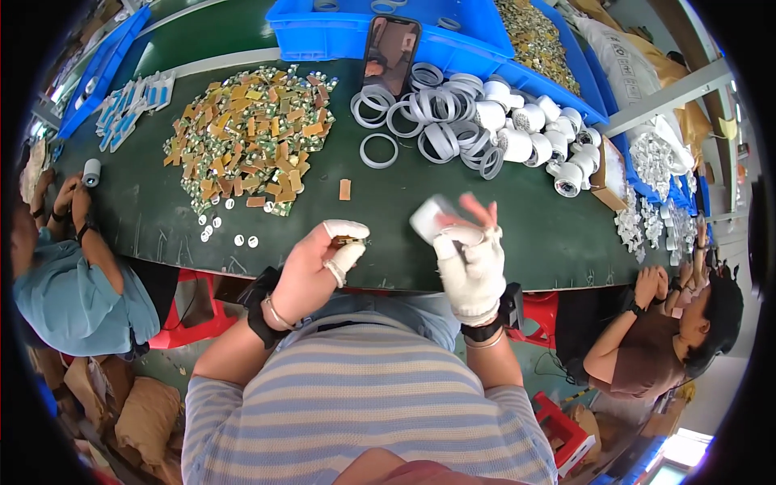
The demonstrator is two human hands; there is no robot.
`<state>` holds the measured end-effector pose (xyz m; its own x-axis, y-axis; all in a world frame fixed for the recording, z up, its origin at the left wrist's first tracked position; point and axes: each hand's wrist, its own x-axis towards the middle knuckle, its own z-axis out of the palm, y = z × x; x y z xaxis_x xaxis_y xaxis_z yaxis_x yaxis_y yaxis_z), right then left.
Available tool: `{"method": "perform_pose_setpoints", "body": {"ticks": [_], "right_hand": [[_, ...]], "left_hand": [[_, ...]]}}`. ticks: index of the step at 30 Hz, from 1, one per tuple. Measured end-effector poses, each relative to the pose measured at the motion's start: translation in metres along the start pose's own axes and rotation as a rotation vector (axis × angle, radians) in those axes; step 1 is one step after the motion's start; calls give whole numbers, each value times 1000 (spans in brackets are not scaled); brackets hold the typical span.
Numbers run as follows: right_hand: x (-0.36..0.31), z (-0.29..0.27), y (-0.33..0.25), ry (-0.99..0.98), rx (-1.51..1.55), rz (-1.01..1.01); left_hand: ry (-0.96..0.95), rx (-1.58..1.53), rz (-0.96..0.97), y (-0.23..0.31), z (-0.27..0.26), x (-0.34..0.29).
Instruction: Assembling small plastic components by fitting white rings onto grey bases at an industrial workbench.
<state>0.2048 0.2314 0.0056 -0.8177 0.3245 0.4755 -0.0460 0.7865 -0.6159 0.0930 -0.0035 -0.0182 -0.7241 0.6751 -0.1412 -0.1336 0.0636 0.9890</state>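
Space over the green surface (pixel 396 257) separates the hands in the head view. The left hand (pixel 314 257) pinches a small circuit board (pixel 350 240), its long axis seemingly sideways, toward the right hand (pixel 473 263). There the grip is closed on a blurred, tilted white piece (pixel 428 220), rightward and farther ahead than the board. The near edge runs close by both wrists; room for moving stretches ahead toward a lone brown board (pixel 345 189) and grey rings (pixel 436 109).

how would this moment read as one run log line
left hand: pinching small board-like piece | right hand: holding blurred white part | green table: circuit-board pile, grey rings, white cylindrical parts
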Motion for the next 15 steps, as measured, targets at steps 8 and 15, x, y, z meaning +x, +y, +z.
{"method": "perform_pose_setpoints", "body": {"ticks": [8,15], "right_hand": [[19,8,-31,-397,302,51],[17,18,-20,-412,264,-157]], "left_hand": [[-117,-94,-44,-1,1,-3],[-209,-70,59,16,0,-14]]}}
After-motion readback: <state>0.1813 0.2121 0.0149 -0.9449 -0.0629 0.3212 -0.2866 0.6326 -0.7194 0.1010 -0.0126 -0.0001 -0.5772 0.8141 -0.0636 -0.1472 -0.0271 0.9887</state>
